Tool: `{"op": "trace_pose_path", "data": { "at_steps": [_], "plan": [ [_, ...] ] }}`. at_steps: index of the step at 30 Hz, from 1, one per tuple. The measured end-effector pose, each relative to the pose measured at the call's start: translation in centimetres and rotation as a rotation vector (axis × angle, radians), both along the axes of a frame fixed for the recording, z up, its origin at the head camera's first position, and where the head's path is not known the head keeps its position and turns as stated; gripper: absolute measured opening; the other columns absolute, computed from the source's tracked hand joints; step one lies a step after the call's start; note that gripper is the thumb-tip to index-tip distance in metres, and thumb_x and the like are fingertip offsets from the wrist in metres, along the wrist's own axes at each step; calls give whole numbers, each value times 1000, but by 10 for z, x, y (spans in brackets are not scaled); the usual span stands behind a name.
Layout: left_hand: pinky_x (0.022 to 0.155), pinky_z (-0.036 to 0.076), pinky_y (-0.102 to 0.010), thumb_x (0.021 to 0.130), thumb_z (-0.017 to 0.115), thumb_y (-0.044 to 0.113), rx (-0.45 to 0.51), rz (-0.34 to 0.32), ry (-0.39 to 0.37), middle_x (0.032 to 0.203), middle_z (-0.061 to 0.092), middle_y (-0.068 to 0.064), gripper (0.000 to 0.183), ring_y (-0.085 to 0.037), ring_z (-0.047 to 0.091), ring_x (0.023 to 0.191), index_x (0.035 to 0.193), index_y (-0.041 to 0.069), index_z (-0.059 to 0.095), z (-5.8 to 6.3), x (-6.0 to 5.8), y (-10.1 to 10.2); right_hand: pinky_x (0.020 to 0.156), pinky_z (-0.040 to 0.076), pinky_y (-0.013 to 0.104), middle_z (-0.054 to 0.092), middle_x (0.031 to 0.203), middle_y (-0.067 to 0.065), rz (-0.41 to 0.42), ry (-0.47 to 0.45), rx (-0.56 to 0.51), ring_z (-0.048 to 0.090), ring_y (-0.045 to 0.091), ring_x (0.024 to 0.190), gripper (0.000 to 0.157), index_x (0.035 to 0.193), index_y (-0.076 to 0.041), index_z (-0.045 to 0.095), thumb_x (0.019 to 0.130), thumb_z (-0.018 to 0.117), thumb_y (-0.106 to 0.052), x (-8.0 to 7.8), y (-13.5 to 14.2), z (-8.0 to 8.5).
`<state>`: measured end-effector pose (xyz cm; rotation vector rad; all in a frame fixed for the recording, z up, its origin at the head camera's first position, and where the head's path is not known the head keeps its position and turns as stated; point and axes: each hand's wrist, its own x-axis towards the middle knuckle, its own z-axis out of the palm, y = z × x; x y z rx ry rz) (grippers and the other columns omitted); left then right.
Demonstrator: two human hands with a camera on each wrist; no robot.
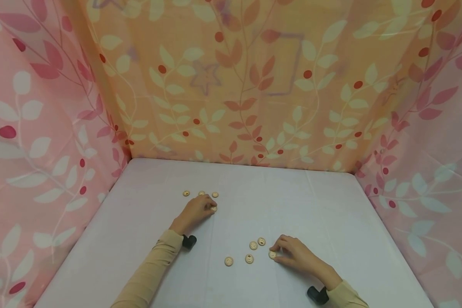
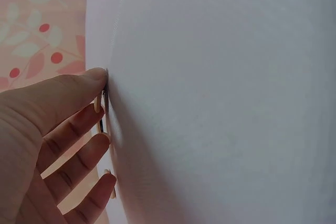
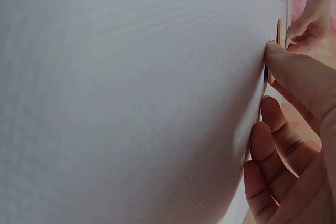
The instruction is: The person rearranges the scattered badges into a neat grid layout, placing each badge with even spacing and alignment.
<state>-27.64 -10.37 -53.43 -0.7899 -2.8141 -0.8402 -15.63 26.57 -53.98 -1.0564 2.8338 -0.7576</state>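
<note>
My left hand (image 1: 195, 209) is over the white tabletop left of centre, its thumb and fingertips pinching a small, round, pale wooden button (image 1: 214, 208). Just beyond it lie three similar buttons in a row: one at the left (image 1: 186, 193), one partly covered by the hand (image 1: 202, 193), one at the right (image 1: 215, 194). Nearer the front, my right hand (image 1: 298, 254) pinches another wooden button (image 1: 272, 255) by its edges, low at the cloth. In the right wrist view, the thumb (image 3: 294, 64) hides part of that button.
Several more buttons lie left of my right hand, among them a front-left one (image 1: 229, 261), a middle one (image 1: 249, 259) and a far one (image 1: 261, 241). Patterned cloth walls (image 1: 231, 85) enclose the white table (image 1: 158, 175) at the back and both sides.
</note>
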Motion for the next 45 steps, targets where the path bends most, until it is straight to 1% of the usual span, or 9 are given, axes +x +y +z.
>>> {"op": "trace_pose_path", "data": {
  "at_steps": [6, 14, 18, 24, 28, 35, 39, 45],
  "plan": [
    [70, 46, -34, 77, 73, 13, -10, 8, 11, 93, 65, -2, 18, -15, 57, 82, 95, 9, 72, 0, 0, 1, 74, 45, 25, 56, 98, -18, -8, 18, 10, 51, 0, 84, 19, 96, -26, 61, 80, 71, -28, 0, -1, 0],
    [71, 46, -35, 77, 74, 14, -1, 12, 1, 93, 64, -2, 19, -16, 57, 82, 95, 9, 72, 0, 0, 0, 76, 45, 27, 56, 98, -19, -12, 9, 17, 51, 0, 86, 19, 96, -26, 61, 80, 71, -29, 0, 0, 1],
    [70, 46, -33, 77, 74, 15, -12, 16, 2, 93, 64, -1, 19, -14, 56, 81, 95, 10, 71, -1, -1, -1, 77, 45, 29, 56, 98, -19, -10, 13, 18, 52, 1, 87, 19, 97, -26, 61, 80, 71, -29, 0, 0, 1],
    [70, 46, -34, 77, 74, 15, -7, 17, -8, 95, 64, -1, 20, -15, 57, 83, 96, 11, 71, 2, 3, -1, 76, 46, 27, 56, 98, -17, -4, 16, 11, 52, 1, 87, 19, 96, -25, 61, 80, 71, -28, -1, 0, 0],
    [72, 47, -32, 77, 74, 16, -25, 18, 10, 96, 64, 2, 19, -14, 58, 86, 95, 13, 71, 1, 6, 0, 77, 46, 28, 56, 98, -18, -9, 21, 15, 53, 1, 87, 19, 97, -25, 62, 80, 71, -28, 0, 0, -1],
    [76, 47, -35, 78, 72, 15, -30, -3, 15, 96, 64, 2, 20, -17, 59, 91, 98, 12, 71, 2, 15, 3, 77, 45, 28, 56, 98, -19, -16, 22, 17, 51, 0, 87, 17, 96, -27, 61, 81, 69, -32, 0, 0, -2],
    [77, 47, -34, 79, 71, 17, -78, -19, 43, 99, 64, 4, 20, -16, 59, 91, 99, 14, 71, 1, 22, 6, 75, 45, 27, 57, 97, -19, -5, 40, 0, 51, 0, 85, 16, 97, -27, 62, 83, 68, -32, 0, 1, -2],
    [74, 45, -33, 78, 72, 20, -96, -52, 34, 102, 64, 4, 22, -15, 56, 89, 99, 17, 71, 2, 34, 11, 78, 46, 31, 56, 97, -19, -8, 49, 2, 54, 1, 89, 16, 96, -28, 62, 83, 67, -34, 0, 1, -2]
  ]
}}
